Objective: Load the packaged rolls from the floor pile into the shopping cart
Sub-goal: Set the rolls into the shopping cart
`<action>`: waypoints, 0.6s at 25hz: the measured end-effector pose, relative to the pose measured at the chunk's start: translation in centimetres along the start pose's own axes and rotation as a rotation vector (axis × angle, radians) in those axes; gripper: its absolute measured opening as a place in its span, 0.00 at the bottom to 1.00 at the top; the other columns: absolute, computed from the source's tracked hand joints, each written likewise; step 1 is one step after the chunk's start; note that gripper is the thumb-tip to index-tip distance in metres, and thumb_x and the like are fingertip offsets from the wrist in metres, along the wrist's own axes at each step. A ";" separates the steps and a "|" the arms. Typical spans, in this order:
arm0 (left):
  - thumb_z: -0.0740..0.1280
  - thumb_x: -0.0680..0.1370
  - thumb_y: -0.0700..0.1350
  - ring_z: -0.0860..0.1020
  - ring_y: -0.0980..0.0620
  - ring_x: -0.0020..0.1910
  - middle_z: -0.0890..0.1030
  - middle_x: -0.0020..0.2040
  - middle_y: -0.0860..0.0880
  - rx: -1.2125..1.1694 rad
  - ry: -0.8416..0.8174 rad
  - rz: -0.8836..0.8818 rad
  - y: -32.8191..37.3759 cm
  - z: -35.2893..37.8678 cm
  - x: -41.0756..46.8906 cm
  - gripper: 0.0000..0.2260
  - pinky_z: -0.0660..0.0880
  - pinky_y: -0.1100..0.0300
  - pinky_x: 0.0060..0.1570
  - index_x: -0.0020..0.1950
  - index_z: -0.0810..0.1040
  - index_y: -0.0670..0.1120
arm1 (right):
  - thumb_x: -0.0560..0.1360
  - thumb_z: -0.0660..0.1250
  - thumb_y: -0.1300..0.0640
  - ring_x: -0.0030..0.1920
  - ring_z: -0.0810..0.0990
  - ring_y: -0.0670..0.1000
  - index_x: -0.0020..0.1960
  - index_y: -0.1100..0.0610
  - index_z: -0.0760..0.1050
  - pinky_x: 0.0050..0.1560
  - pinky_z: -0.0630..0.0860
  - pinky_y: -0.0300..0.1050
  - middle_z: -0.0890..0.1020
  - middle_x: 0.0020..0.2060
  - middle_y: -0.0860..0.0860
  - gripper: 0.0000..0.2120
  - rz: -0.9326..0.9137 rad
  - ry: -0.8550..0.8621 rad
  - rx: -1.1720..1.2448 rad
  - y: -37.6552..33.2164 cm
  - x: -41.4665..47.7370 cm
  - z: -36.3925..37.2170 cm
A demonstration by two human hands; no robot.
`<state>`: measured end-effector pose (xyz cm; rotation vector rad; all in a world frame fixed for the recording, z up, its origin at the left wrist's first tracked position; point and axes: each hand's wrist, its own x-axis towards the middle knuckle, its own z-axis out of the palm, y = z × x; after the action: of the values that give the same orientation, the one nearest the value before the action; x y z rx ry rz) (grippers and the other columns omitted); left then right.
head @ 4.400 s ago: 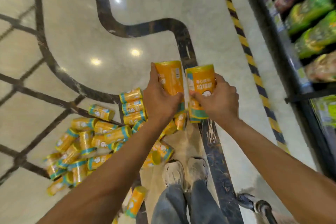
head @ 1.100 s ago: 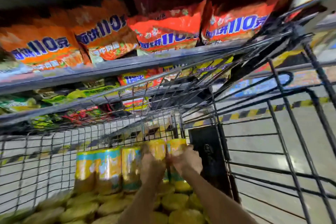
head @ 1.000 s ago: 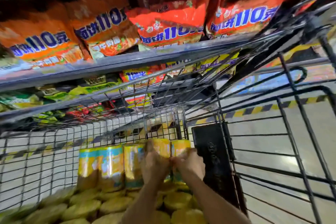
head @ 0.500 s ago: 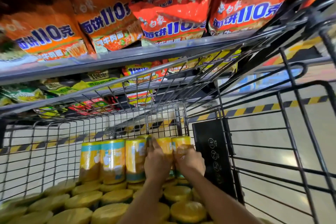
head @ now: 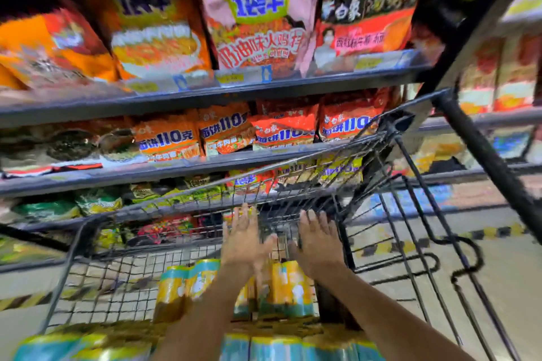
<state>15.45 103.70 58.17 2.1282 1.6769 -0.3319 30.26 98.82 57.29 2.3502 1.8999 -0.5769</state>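
Yellow and teal packaged rolls (head: 289, 291) stand upright in a row against the far wall of the wire shopping cart (head: 73, 246). More rolls (head: 272, 346) fill the near part of the cart. My left hand (head: 245, 239) and my right hand (head: 318, 243) hover above the standing row, fingers spread, palms down, holding nothing. The picture is blurred by motion. The floor pile is out of view.
Store shelves (head: 205, 94) packed with orange and red noodle bags (head: 261, 29) rise right behind the cart. The cart's dark frame bar (head: 481, 155) slants across the right side. Pale floor with a yellow-black stripe (head: 484, 233) lies to the right.
Both hands have let go of the two rolls they set at the right end of the row and have risen, open. The view has tilted upward toward the shelves.
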 end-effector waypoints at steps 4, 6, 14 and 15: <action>0.50 0.80 0.62 0.39 0.48 0.77 0.39 0.78 0.48 0.090 0.194 0.052 -2.2 -6.6 -4.7 0.33 0.41 0.47 0.74 0.78 0.41 0.47 | 0.80 0.51 0.40 0.77 0.50 0.60 0.78 0.56 0.48 0.75 0.49 0.58 0.50 0.77 0.55 0.34 -0.070 0.153 -0.036 -3.2 -3.4 -5.1; 0.49 0.80 0.63 0.41 0.47 0.77 0.41 0.78 0.47 0.111 0.285 0.039 -4.0 -9.9 -8.1 0.34 0.41 0.47 0.74 0.78 0.41 0.46 | 0.80 0.49 0.39 0.77 0.46 0.58 0.78 0.56 0.43 0.75 0.47 0.56 0.48 0.78 0.55 0.35 -0.089 0.155 -0.091 -5.2 -5.6 -7.9; 0.51 0.78 0.65 0.48 0.46 0.77 0.48 0.79 0.46 0.029 0.551 -0.150 -15.9 -16.4 -26.5 0.36 0.48 0.46 0.74 0.78 0.47 0.45 | 0.80 0.50 0.38 0.76 0.52 0.59 0.78 0.57 0.45 0.74 0.51 0.55 0.53 0.77 0.56 0.35 -0.496 0.331 -0.138 -21.2 -16.3 -16.1; 0.52 0.78 0.65 0.49 0.46 0.77 0.48 0.79 0.47 0.012 0.580 -0.216 -18.0 -16.3 -29.2 0.36 0.48 0.45 0.73 0.78 0.47 0.45 | 0.80 0.50 0.39 0.76 0.53 0.59 0.78 0.57 0.46 0.73 0.52 0.55 0.55 0.77 0.56 0.34 -0.574 0.345 -0.127 -24.0 -17.7 -16.1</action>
<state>-10.28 89.24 82.09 2.1848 2.2272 0.2473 8.36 92.56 82.36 1.9051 2.6942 -0.0601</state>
